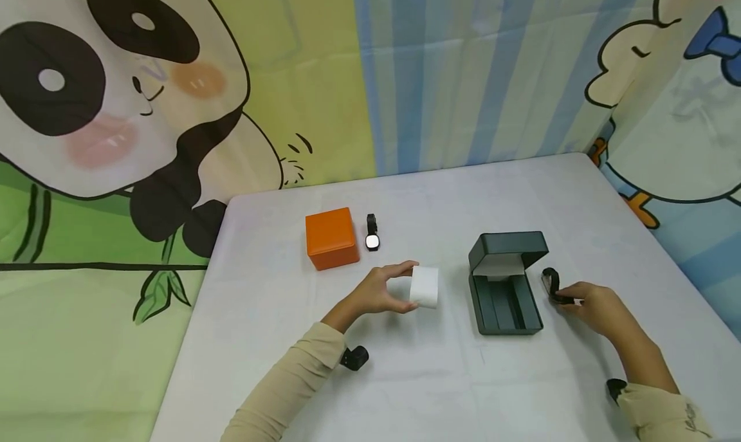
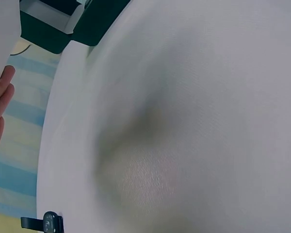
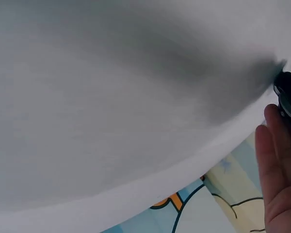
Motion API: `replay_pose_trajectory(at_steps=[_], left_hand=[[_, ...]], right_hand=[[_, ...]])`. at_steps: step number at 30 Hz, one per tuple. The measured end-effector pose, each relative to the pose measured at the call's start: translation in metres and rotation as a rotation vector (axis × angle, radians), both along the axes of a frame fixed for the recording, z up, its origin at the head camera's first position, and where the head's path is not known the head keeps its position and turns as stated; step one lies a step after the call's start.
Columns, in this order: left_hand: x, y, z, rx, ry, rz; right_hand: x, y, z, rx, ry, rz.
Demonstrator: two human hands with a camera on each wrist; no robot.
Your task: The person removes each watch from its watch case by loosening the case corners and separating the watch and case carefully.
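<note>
My left hand (image 1: 376,292) pinches a small white cushion-like block (image 1: 425,286) between thumb and fingers, just above the table. In the left wrist view, only part of the white block (image 2: 4,29) and some fingertips (image 2: 7,73) show at the left edge. My right hand (image 1: 596,310) grips a black-strapped watch (image 1: 552,281) by its strap, to the right of the dark green box (image 1: 512,331). That box stands with its lid raised, and its inside shows no contents. In the right wrist view, the dark watch (image 3: 288,97) is cut off beside my fingers (image 3: 276,145).
A closed orange box (image 1: 331,236) stands at the back left of the white table (image 1: 428,390). Right of it lies another watch (image 1: 372,233) with a black strap and light face. Cartoon-printed cloth (image 1: 440,75) hangs behind the table.
</note>
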State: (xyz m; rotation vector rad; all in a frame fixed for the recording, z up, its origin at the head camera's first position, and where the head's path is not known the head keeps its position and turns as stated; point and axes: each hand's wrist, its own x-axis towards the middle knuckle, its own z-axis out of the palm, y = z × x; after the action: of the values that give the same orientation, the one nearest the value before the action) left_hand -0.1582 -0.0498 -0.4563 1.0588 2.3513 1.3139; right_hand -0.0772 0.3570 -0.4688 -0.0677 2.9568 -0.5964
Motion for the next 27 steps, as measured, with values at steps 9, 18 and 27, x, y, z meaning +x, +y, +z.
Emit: replay_pose_trajectory(at_steps=[9,18,27], left_hand=[[0.001,0.007,-0.003,-0.003,-0.011,-0.015],[0.002,0.006,-0.004,0.000,0.000,-0.020],[0.002,0.003,-0.002,0.009,0.024,0.017]], right_hand=[[0.008,-0.006,0.005,0.122,-0.078,0.082],[0.010,-0.005,0.023,0.129,-0.131,0.079],[0.008,-0.016,0.062,-0.059,0.247,-0.004]])
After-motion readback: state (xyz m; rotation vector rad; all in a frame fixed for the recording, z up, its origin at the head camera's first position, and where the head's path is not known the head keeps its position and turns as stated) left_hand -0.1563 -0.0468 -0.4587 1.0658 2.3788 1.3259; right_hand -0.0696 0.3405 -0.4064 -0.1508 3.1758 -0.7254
